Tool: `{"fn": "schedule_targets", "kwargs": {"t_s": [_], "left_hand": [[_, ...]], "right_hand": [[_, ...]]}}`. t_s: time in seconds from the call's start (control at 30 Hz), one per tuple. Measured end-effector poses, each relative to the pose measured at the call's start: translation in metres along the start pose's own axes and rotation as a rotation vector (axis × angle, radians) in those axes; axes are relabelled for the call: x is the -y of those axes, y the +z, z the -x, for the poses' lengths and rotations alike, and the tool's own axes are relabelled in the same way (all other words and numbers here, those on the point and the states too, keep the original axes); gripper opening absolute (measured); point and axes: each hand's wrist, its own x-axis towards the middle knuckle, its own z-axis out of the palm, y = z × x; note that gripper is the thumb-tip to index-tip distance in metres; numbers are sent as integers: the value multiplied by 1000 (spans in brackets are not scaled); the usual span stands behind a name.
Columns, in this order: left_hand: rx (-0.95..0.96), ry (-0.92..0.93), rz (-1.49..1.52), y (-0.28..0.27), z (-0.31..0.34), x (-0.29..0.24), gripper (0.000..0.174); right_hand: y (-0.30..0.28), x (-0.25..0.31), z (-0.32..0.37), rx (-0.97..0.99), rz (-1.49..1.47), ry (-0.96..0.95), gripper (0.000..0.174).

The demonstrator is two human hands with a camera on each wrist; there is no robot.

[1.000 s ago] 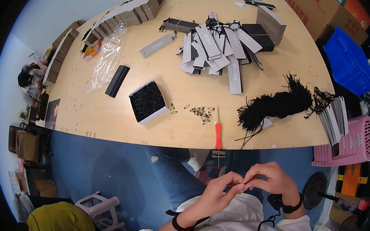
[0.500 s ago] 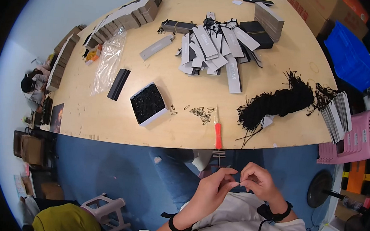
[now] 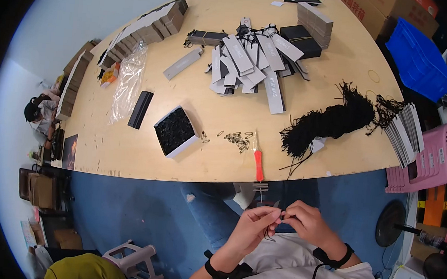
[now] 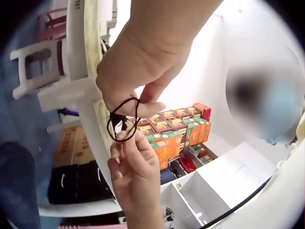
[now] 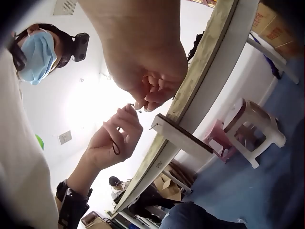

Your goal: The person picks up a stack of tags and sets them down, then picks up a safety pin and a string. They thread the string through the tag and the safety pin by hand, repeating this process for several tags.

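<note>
Just off the table's front edge, my left hand point(image 3: 252, 230) and right hand point(image 3: 305, 222) meet at their fingertips. Between them they pinch a thin black cord point(image 4: 137, 117), which makes a round loop in the left wrist view. In the head view a bit of the cord hangs below the left fingers. Fingers partly hide a small dark piece at the pinch. On the table ahead are a red-handled tool point(image 3: 258, 166), a scatter of small black clips point(image 3: 238, 139) and a bundle of black cords point(image 3: 329, 124).
A white box point(image 3: 187, 146) full of small black pieces stands left of the clips. Further back lie a pile of grey tags point(image 3: 240, 57) and a black block point(image 3: 140, 110). Stacked grey cards point(image 3: 406, 135) and a pink basket point(image 3: 432, 161) are at the right edge.
Both hands have shifted a little left in view. Fingertips that were briefly apart are together again, and an end of the black cord now shows hanging below the left hand.
</note>
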Motion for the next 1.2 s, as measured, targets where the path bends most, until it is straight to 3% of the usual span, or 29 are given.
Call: {"fn": "schedule_targets", "kwargs": {"t_s": [0.1,0.17,0.2,0.27,0.4,0.47,0.5,0.53,0.57,0.63,0.77,0.9,0.97,1.07,1.2], "left_hand": [[-10,51,1,0,-3,13,18],[-124,385,-512,5,-2,15,15],[-118,385,-514,6,-2,15,15],[-118,623,-1024,6,0,15,14],[-39,564,-1121,7,1,8,15],[0,422,-1011,4,-1,9,13],[-3,422,-1008,0,-2,12,13],[43,369,-829,-5,-5,16,13],[89,316,-650,-8,-6,19,13],[108,294,-551,-10,-6,19,13],[114,244,-367,-12,-8,25,12],[38,324,-456,-5,-5,26,10],[-33,523,-859,0,-2,19,9],[64,471,-865,-2,-3,10,9],[150,389,-889,-3,-3,6,11]], "right_hand": [[-1,2,0,-17,54,-6,12],[-5,4,0,-42,55,4,12],[-9,8,-2,-27,43,16,11],[-13,8,-3,-13,30,33,11],[-20,2,-8,58,10,67,11],[-21,2,-8,92,-49,90,11],[-22,2,-7,128,-195,224,10],[-22,3,-7,162,-342,358,10],[-22,2,-6,165,-343,357,10],[-22,2,-4,137,-607,493,11],[-22,3,-2,161,-544,449,11],[-18,6,-4,186,-472,473,11],[-20,10,-6,201,-424,467,11],[-26,12,-11,111,-472,457,12],[-37,5,-16,276,-321,276,12]]}}
